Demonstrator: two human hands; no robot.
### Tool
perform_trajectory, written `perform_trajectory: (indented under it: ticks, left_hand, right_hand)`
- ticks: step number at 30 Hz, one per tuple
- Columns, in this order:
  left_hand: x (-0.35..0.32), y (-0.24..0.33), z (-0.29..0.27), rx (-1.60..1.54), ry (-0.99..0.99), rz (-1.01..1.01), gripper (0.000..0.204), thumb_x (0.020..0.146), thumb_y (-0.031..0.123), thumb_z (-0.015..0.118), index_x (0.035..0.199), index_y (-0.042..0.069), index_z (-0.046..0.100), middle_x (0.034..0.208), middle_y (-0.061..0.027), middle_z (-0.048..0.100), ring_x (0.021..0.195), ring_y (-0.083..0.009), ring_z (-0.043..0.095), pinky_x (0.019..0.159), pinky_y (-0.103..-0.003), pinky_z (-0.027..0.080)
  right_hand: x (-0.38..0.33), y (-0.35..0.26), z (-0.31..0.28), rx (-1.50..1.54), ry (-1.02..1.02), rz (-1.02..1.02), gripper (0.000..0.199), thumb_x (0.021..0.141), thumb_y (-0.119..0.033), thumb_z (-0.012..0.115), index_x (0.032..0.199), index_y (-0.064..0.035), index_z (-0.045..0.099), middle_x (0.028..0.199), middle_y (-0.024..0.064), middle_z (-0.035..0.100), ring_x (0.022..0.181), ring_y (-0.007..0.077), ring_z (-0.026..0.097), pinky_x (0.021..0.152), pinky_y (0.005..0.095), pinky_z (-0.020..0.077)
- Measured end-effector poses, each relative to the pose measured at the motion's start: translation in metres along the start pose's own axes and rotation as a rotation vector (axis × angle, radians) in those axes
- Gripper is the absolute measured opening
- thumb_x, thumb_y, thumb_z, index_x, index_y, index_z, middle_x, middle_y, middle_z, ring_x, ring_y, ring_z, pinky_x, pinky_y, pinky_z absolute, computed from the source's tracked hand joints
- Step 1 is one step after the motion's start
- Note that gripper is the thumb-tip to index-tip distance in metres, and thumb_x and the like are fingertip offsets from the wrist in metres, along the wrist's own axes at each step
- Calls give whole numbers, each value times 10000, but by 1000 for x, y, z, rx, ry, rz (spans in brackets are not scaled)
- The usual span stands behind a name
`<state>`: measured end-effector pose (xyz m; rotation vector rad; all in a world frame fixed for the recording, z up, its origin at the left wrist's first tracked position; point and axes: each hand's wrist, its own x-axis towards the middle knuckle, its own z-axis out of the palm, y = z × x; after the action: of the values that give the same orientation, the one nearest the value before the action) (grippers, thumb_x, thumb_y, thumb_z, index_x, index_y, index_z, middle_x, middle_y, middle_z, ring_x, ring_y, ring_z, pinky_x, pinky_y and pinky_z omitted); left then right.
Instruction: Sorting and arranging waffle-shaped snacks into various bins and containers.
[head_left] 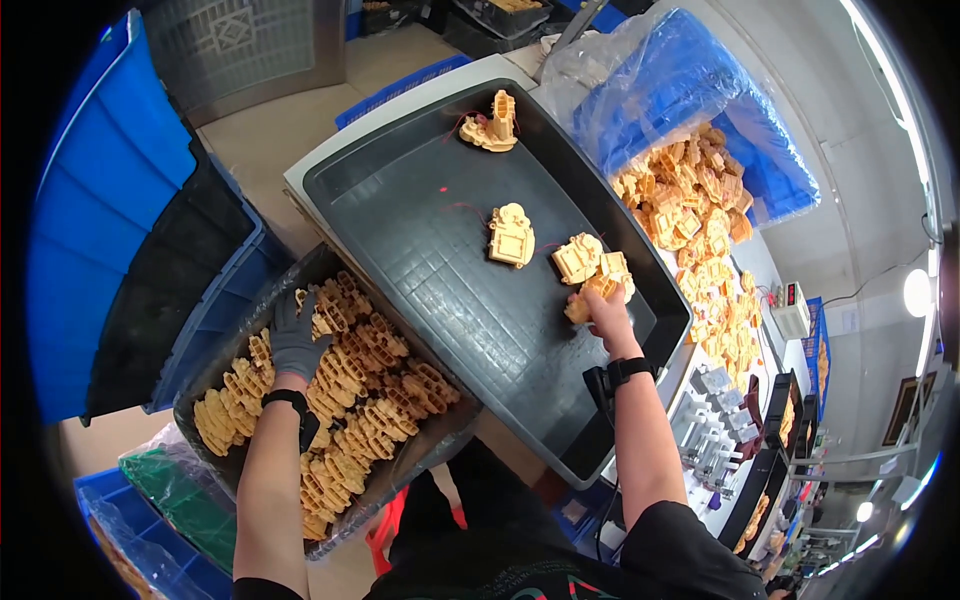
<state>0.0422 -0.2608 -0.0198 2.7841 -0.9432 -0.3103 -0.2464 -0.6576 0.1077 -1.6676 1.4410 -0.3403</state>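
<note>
My right hand [607,318] is bare and closed on a cream plastic part [578,307] at the right side of a black tray [430,330]. Two more parts of the same cream plastic, one of them a boxy piece [577,258], lie against its fingers. Another flat part [512,237] rests alone in mid-tray, and an upright one [490,125] stands at the far end. In a lined bin to the left, my left hand [294,340], in a grey glove, curls its fingers and thumb around cream parts [330,312] at the far end of the stacked rows.
The bin [425,447] sits below the tray's left edge. Beyond the tray, a blue crate [760,150] on its side spills a heap of cream parts [705,215] onto the table. Blue crates [110,220] are stacked at far left. Metal fixtures [707,425] stand at right.
</note>
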Motion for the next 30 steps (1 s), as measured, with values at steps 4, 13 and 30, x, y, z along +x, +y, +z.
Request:
perform_trajectory:
  ticks: [4, 13, 30]
  left_hand:
    - [0, 3, -1, 33, -38, -36, 845, 763, 363, 746, 1469, 186, 317, 1491, -174, 295, 1399, -353, 231, 1143, -453, 225]
    - [1, 5, -2, 28, -40, -64, 826, 777, 386, 730, 1467, 195, 319, 1495, -159, 293, 1408, -340, 223, 1139, -462, 236]
    - [-2, 17, -24, 9, -124, -117, 869, 767, 345, 740, 1488, 183, 283, 1513, -173, 258, 1418, -344, 207, 1149, -439, 232]
  right_hand:
    - [40, 5, -22, -173, 57, -57, 518, 835, -249, 559, 1223, 44, 380, 831, 131, 622, 479, 157, 549, 404, 280, 412]
    - [63, -100, 28, -747, 93, -22, 509, 827, -260, 567, 1266, -40, 433, 1235, 262, 576, 1163, 388, 564, 965, 438, 464]
    - [67, -77, 10, 723, -508, 57, 341, 939, -250, 616, 1207, -48, 556, 1140, 56, 645, 1053, 182, 617, 901, 320, 489]
